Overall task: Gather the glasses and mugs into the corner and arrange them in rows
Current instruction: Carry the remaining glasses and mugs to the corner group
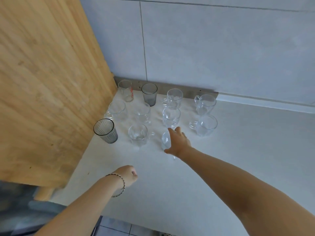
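The right grip is wrapped round a clear glass in the front row, third out from the wooden panel, after the ribbed grey glass and a clear mug. The step looks like seating it in line. Set it flat on the desk (whether its base already touches is unclear), as far out from the panel as the middle-row glass. Loosen the fingers only once it stands steady. The left grip is curled, nothing seen in it, off the panel's near end.
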The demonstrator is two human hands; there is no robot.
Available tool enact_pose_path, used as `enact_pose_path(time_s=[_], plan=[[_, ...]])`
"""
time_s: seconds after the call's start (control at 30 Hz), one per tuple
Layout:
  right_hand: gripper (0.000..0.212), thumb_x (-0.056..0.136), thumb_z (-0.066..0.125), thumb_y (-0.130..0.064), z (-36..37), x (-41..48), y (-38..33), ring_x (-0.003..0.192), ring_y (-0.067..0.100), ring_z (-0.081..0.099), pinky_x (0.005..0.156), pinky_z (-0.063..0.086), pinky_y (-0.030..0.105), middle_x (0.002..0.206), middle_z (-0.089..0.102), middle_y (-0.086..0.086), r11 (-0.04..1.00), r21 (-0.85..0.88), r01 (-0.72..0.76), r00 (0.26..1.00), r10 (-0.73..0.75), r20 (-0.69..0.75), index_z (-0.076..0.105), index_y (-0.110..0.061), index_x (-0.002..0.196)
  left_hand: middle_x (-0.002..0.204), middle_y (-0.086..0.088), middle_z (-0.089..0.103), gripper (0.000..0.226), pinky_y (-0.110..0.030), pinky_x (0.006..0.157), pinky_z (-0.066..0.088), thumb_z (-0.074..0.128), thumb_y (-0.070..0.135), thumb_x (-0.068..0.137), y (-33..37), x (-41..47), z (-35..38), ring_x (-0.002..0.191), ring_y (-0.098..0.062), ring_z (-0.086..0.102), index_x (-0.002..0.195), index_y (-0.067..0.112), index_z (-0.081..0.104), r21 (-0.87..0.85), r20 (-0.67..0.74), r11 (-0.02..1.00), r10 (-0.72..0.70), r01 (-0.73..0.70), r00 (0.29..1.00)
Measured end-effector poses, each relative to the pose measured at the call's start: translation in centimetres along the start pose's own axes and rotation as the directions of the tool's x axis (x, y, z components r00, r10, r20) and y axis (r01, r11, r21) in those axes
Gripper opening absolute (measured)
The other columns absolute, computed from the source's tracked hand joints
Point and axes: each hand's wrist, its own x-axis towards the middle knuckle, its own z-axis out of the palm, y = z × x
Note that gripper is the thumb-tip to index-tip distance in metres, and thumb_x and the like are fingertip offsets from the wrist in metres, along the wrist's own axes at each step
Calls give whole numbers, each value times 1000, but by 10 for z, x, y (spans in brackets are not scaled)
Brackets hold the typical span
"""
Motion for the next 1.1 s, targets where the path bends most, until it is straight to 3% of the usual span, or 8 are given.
enact_pose_path(time_s=[0.1, 0.2, 0.43, 0.6, 0.73, 0.83, 0.97, 1.1], plan=[[105, 75, 77, -34, 2, -7, 5, 133, 26, 34, 103, 42, 38, 147, 25, 9, 999, 50, -17, 1000, 18, -23, 7, -13, 151, 101, -5, 50, 14, -22, 72, 35, 38, 17, 94, 3, 4, -3, 89, -17, 44, 93, 19, 52, 22, 10, 999, 31, -31, 999], [107, 76, 73, -44, 1, -20, 22, 136, 26, 32, 105, 39, 38, 148, 26, 10, 997, 46, -64, 998, 64, 2, 5, -6, 150, 83, -1, 40, 25, -22, 54, 25, 38, 13, 90, 15, 12, -3, 81, -18, 36, 68, 24, 35, 79, 6, 995, 69, -69, 998], [49, 93, 50, -39, -20, -69, 116, 130, 22, 45, 103, 39, 34, 138, 49, 5, 950, 76, -303, 944, 289, 156, 47, -13, 134, 63, 8, 20, 39, -21, 51, 13, 38, 10, 85, 96, 32, 10, 56, -10, 22, 56, 29, 22, 205, 50, 950, 229, -234, 972], [38, 93, 49, -30, -46, -127, 204, 126, 22, 49, 101, 40, 32, 134, 55, 3, 897, 109, -428, 895, 404, 189, 56, -13, 126, 74, 3, 32, 31, -22, 54, 20, 37, 14, 87, 196, 41, 24, 73, -17, 32, 59, 27, 31, 308, 150, 866, 364, -393, 919], [39, 93, 49, -31, -63, -187, 284, 128, 20, 46, 104, 39, 32, 137, 52, 2, 825, 156, -543, 837, 515, 186, 54, -16, 129, 89, -1, 40, 12, -26, 73, 31, 36, 19, 90, 290, 33, 47, 81, -19, 37, 80, 20, 42, 409, 202, 761, 462, -503, 863], [40, 94, 48, -32, -72, -235, 349, 130, 20, 44, 107, 37, 32, 139, 49, 2, 763, 208, -612, 791, 588, 168, 53, -16, 130, 85, -1, 38, 24, -27, 60, 27, 37, 16, 88, 364, 20, 74, 81, -19, 34, 65, 24, 36, 456, 257, 683, 513, -571, 819], [39, 94, 49, -32, -77, -298, 440, 128, 22, 46, 106, 39, 32, 137, 51, 4, 686, 268, -677, 730, 672, 125, 54, -16, 129, 90, -3, 44, 10, -23, 58, 30, 37, 15, 90, 460, -2, 126, 82, -20, 40, 84, 19, 45, 482, 309, 613, 549, -626, 776], [37, 94, 50, -30, -84, -358, 534, 122, 23, 51, 100, 41, 31, 133, 54, 5, 639, 287, -714, 683, 726, 81, 55, -15, 127, 93, 0, 48, 11, -24, 75, 35, 37, 17, 90, 549, -14, 187, 85, -19, 43, 87, 20, 47, 480, 338, 592, 557, -648, 759]])
